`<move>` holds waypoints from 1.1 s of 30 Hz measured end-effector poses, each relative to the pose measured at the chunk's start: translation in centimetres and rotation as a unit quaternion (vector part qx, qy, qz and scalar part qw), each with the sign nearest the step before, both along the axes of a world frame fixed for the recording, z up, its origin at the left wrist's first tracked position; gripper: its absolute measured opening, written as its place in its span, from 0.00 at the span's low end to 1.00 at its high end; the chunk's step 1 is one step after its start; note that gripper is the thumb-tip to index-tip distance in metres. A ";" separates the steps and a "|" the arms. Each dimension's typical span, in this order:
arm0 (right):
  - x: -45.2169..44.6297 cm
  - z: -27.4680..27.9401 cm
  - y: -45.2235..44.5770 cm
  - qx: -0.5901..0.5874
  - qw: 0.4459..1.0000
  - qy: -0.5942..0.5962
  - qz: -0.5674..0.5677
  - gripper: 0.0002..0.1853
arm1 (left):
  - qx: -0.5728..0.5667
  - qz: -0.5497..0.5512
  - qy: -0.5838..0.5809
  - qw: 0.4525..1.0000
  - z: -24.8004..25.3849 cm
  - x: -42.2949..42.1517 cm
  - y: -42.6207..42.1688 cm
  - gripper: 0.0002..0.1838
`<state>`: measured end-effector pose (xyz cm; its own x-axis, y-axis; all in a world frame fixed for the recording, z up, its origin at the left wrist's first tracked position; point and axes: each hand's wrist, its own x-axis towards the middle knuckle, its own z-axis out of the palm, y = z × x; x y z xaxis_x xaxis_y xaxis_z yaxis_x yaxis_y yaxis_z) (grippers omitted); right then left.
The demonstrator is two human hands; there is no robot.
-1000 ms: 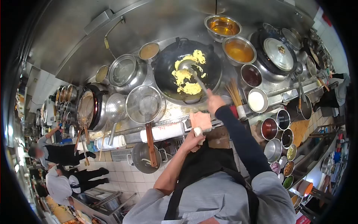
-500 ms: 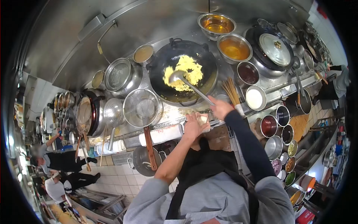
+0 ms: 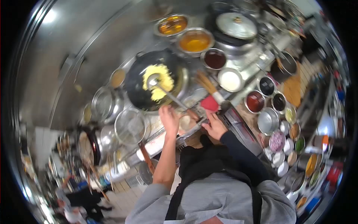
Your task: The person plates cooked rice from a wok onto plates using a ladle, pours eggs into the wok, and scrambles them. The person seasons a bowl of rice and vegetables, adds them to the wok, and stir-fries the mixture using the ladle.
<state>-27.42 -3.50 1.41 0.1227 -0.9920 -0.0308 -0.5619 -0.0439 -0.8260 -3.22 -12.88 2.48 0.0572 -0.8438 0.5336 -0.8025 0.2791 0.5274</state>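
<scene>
A black wok (image 3: 136, 89) holds yellow scrambled egg (image 3: 164, 72). The bowl of a metal ladle (image 3: 153, 81) rests on the egg, its handle slanting over the near rim to a wooden end, free of both hands. My left hand (image 3: 169, 121) is at the wok's near rim, fingers extended and somewhat blurred. To the right of the ladle's end, my right hand (image 3: 215, 127) has its fingers apart, with the fingertips just below a red object (image 3: 209, 104) whose kind I cannot make out. A pale cloth-like item (image 3: 185, 122) lies between my hands.
Bowls of amber liquid (image 3: 195, 40) stand behind the wok, with a pot of white contents (image 3: 230, 80) and a bamboo brush (image 3: 209, 84) to the right. A wire strainer (image 3: 130, 127) lies left. Several ingredient bowls (image 3: 276, 141) line the right side.
My right hand has let go of the ladle, which stays in the wok. My left hand has moved off the pale cloth toward the wok rim. The view has turned rightward.
</scene>
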 end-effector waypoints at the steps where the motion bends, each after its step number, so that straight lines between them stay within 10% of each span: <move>1: -2.5 2.7 2.5 0.128 0.992 -0.022 0.000 0.33 | 0.031 -0.019 0.036 0.999 -0.2 -0.8 1.5 0.04; 6: -12.1 -0.1 16.8 0.189 0.969 0.106 -0.115 0.22 | 0.440 -0.282 0.272 0.808 -0.1 -11.9 11.6 0.08; 9: -14.0 -2.4 25.9 0.215 0.925 0.120 -0.291 0.14 | 0.577 -0.506 0.101 0.633 -2.9 -19.2 17.1 0.11; 19: -0.2 -1.3 49.0 0.263 0.674 -0.082 -0.685 0.26 | 0.347 -0.871 -0.193 0.288 -5.8 -37.8 42.3 0.16; 23: 7.0 -0.9 52.9 0.286 0.540 -0.145 -0.778 0.28 | 0.619 -0.744 -0.238 0.083 -9.9 -39.1 56.7 0.21; 28: 15.8 -1.9 54.1 0.232 0.355 -0.240 -0.873 0.29 | 0.716 -0.623 -0.313 0.034 -6.5 -40.0 68.0 0.27; 31: 20.0 -1.7 53.6 0.210 0.259 -0.284 -0.899 0.29 | 0.748 -0.487 -0.438 -0.103 -8.3 -37.8 69.8 0.30; 33: 21.0 -2.3 53.9 0.214 0.232 -0.308 -0.897 0.30 | 0.810 -0.448 -0.373 -0.059 -8.4 -32.8 69.3 0.27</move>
<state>-6.43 50.43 -0.88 -0.3651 0.6158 -0.6983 0.8729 -0.0345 -0.4868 -36.04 56.39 -5.88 0.2090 0.8011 -0.5609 -0.7996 0.4702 0.3736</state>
